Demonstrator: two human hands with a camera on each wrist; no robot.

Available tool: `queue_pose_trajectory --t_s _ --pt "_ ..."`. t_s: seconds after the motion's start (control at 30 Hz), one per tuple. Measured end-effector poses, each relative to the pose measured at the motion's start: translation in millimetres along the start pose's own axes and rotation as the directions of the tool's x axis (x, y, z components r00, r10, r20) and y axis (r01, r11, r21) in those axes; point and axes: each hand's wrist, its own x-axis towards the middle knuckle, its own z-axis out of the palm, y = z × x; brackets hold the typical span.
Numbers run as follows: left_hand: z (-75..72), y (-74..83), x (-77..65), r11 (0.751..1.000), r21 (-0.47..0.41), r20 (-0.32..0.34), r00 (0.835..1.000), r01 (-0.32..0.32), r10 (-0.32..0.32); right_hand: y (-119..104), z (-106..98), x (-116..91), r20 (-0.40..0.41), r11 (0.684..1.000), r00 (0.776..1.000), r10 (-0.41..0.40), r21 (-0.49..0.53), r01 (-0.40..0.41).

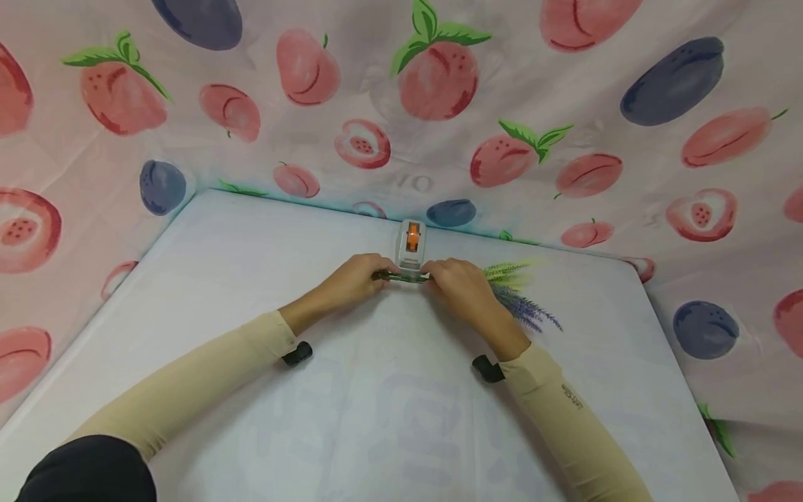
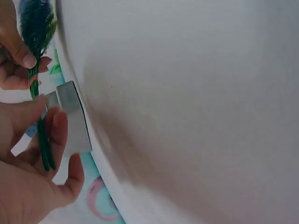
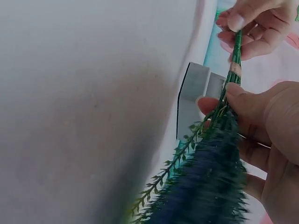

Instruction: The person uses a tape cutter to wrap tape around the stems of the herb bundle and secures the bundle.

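Both hands hold a bunch of artificial lavender crosswise near the far table edge. My left hand pinches the green stems toward their bare ends, between thumb and fingers. Just below the flower heads, my right hand grips the stems, and the purple and yellow-green sprays stick out past it to the right. A tan band goes round the stems between the hands. Directly behind the stems stands a pale grey tape dispenser with an orange wheel.
The white table spreads out in front of the hands. Fruit-printed cloth hangs along its back and sides. Black wrist mounts sit under both beige sleeves. A dark rounded shape shows at the lower left.
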Motion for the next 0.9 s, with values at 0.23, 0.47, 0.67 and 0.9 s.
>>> queue_pose_trajectory --t_s 0.23,0.47,0.67,0.9 --pt "-1.1 -1.5 3.7 0.998 0.065 -0.023 1.000 -0.015 0.017 -0.7 0.1 6.3 0.035 1.000 0.999 0.031 0.000 -0.031" --pt "-2.9 -4.5 4.2 0.997 0.081 0.002 1.000 0.006 -0.006 -3.3 0.7 9.7 0.012 0.999 0.999 0.043 0.022 -0.043" --pt "-3.4 -2.9 9.0 0.997 0.061 0.022 0.999 0.046 -0.048 -2.7 -0.7 12.1 0.009 0.996 0.997 0.076 0.044 -0.076" --pt "-6.4 -2.1 16.8 0.999 0.038 -0.015 0.999 0.036 -0.035 -1.8 1.9 14.9 0.015 0.995 0.996 0.083 0.052 -0.084"
